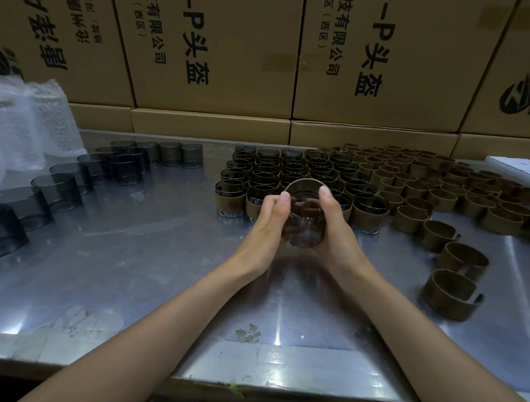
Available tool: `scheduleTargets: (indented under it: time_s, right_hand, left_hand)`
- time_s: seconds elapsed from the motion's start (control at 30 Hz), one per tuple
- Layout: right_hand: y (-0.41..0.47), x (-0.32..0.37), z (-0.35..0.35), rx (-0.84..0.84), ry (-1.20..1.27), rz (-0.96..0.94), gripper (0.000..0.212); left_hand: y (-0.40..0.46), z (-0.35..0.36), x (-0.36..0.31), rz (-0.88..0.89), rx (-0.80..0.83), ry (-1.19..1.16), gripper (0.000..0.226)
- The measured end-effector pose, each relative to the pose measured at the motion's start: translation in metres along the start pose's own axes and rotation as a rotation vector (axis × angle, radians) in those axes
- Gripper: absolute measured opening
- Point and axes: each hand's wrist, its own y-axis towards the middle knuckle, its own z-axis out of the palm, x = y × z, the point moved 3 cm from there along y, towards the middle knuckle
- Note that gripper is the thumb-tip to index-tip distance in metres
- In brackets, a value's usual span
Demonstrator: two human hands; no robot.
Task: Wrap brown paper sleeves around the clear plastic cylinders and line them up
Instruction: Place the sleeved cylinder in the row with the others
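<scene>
A clear plastic cylinder is held above the metal table at mid-frame, tilted with its open mouth toward me. My left hand grips its left side and my right hand grips its right side, both thumbs on the rim. I cannot tell whether a brown sleeve sits on it. Just behind stand rows of sleeved cylinders. Bare smoky cylinders curve along the left. Loose brown paper sleeves lie at the right.
Stacked cardboard boxes wall off the back of the table. Bubble wrap is piled at the far left. A white flat box lies at the back right. The table's front edge runs below my forearms.
</scene>
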Motion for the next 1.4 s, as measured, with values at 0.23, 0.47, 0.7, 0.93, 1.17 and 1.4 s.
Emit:
scheduleTargets:
  time_s: [0.23,0.47,0.7,0.93,1.17,1.4]
  right_hand:
    - [-0.001,0.000,-0.001,-0.040,0.044,0.028,0.080]
    - [-0.003,0.004,-0.001,-0.087,0.213,0.098,0.050]
    - [-0.007,0.015,-0.005,0.108,0.306,0.138,0.051]
    - [-0.006,0.009,-0.014,0.226,0.152,0.295,0.047]
    - [-0.006,0.013,-0.020,0.299,0.215,0.276,0.051]
    - [-0.009,0.017,-0.020,0.461,0.265,0.203,0.069]
  left_hand:
    - [-0.001,0.000,-0.004,-0.030,0.016,-0.098,0.050]
    - [0.002,-0.003,0.001,-0.141,-0.026,-0.179,0.028]
    - [0.002,-0.006,-0.004,-0.193,-0.045,-0.352,0.048]
    - [0.003,-0.017,-0.010,-0.125,-0.025,-0.337,0.061]
    - [0.000,-0.020,-0.012,-0.306,0.106,-0.246,0.061]
    - [-0.004,-0.020,-0.011,-0.305,0.241,-0.370,0.043]
